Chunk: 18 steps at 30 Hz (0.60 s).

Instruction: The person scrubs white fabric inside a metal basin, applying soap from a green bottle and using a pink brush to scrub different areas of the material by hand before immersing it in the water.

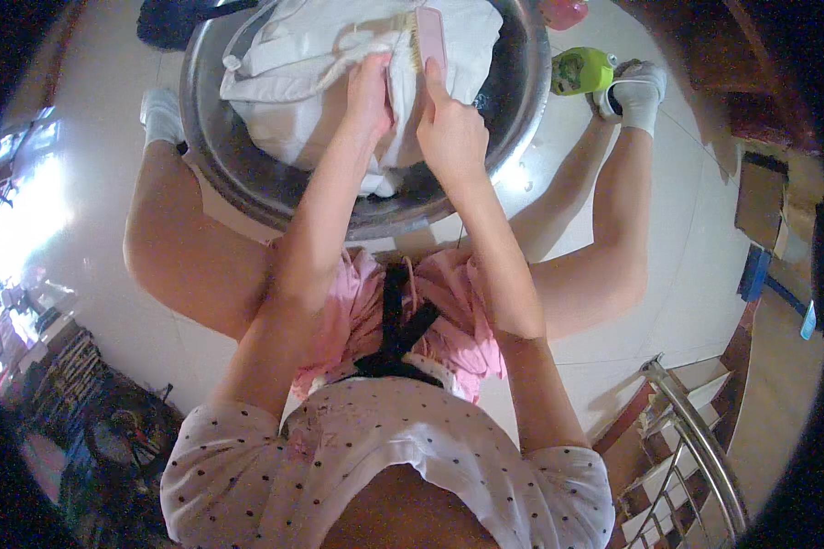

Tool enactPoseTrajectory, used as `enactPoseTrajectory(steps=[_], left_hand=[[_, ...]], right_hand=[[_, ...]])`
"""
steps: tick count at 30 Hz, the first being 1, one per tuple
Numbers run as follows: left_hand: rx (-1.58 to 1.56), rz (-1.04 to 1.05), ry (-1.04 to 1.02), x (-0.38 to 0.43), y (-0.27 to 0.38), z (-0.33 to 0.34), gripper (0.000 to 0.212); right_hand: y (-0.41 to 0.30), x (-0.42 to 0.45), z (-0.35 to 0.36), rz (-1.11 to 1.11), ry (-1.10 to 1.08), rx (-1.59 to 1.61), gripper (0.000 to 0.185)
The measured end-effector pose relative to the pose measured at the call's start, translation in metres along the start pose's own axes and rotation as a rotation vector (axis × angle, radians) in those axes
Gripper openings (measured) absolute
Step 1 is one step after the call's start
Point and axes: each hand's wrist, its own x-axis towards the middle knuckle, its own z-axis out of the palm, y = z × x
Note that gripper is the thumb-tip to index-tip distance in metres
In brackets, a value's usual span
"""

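A large metal basin (250, 185) stands on the floor between my legs. White cloth (309, 134), perhaps a garment with a cord or strap at its left, lies bunched in it and rises above the rim. My left hand (371, 96) grips a fold of this cloth near the middle. In my right hand (453, 134) is a pink scrub brush (431, 38), index finger stretched along its back. Its pale bristles face left, against or just beside the raised cloth. Dark wet metal shows at the basin's lower right.
A green bottle (581, 71) is on the floor right of the basin, beside my shoe. Behind it sits a pinkish-red object (564, 12). Dark cloth or a bag (172, 24) lies at the upper left. A metal stair railing (700, 439) curves at the lower right.
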Motion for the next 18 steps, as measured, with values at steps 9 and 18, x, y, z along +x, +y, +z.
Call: enactPoseTrajectory(steps=[9,18], left_hand=[[0.114,0.012,0.120,0.002,0.009,-0.010,0.036],[0.169,-0.034,0.210,0.001,0.014,-0.025,0.040]], right_hand=[[-0.012,-0.021,0.010,-0.037,-0.001,-0.035,0.054],[-0.034,-0.034,-0.001,-0.038,-0.056,0.028,0.062]])
